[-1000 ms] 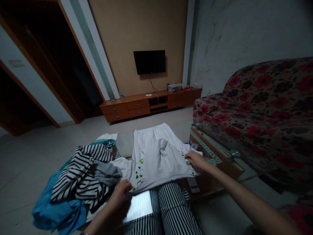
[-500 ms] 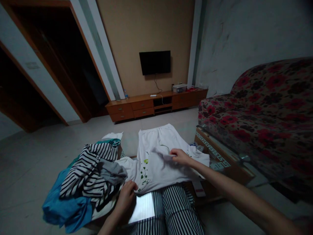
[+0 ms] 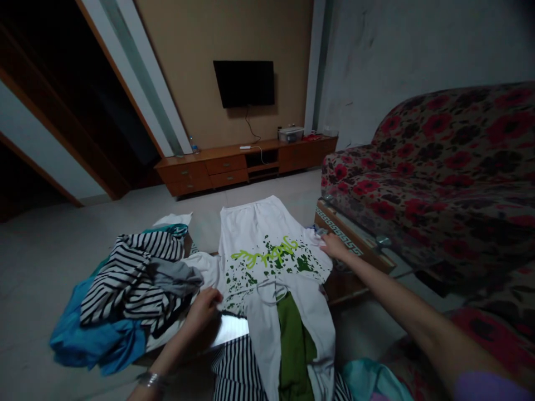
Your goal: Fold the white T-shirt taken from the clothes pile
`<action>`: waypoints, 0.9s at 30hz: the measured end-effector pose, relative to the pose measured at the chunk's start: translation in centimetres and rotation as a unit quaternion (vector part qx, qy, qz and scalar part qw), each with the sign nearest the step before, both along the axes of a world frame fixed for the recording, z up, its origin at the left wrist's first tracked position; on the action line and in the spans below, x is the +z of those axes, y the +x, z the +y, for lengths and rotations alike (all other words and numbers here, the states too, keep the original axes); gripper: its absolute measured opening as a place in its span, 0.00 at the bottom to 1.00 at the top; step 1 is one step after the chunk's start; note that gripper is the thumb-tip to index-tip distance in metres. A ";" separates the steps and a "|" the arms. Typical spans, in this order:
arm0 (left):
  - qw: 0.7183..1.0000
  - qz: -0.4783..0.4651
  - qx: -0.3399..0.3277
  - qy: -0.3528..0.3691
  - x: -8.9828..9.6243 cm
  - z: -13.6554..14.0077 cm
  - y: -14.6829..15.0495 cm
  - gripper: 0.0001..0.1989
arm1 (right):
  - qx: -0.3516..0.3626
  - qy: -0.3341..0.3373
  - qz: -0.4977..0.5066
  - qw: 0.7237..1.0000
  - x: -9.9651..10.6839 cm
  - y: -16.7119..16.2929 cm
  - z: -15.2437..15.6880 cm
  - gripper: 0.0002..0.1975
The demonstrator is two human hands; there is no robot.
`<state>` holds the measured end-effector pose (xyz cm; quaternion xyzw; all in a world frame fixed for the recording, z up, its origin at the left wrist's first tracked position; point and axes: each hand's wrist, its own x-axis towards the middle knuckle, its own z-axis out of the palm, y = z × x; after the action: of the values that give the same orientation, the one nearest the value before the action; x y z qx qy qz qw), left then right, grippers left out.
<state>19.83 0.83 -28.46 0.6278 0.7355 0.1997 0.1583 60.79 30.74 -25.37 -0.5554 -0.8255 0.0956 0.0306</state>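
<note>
A white T-shirt (image 3: 267, 239) with a green splatter print lies flat in front of me on a glass-topped table (image 3: 228, 330), print side up. Its near part hangs over the table edge onto my striped trousers (image 3: 240, 370), showing a green panel. My left hand (image 3: 203, 308) pinches the shirt's left edge close to the clothes pile. My right hand (image 3: 333, 245) holds the shirt's right edge by its sleeve, arm stretched out.
A heap of clothes (image 3: 125, 289), striped, grey and blue, sits at the left of the table. A flowered sofa (image 3: 434, 167) fills the right side, with a wooden side table (image 3: 355, 242) before it. A TV cabinet (image 3: 246, 164) stands at the far wall.
The shirt has been turned over: its plain back showed before, now the green print faces up. My right hand moved from the shirt's middle out to its right edge.
</note>
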 end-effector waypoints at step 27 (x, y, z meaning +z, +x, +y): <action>0.907 -0.004 -0.143 -0.397 7.7 -6.1 -2.0 0.15 | 0.261 -0.467 -0.069 0.842 -2.9 8.8 -9.2 0.15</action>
<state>17.86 -5.23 -20.78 0.6106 0.6555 -0.1310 0.4246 69.58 21.54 -28.27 -0.2733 -0.7977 0.4351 -0.3157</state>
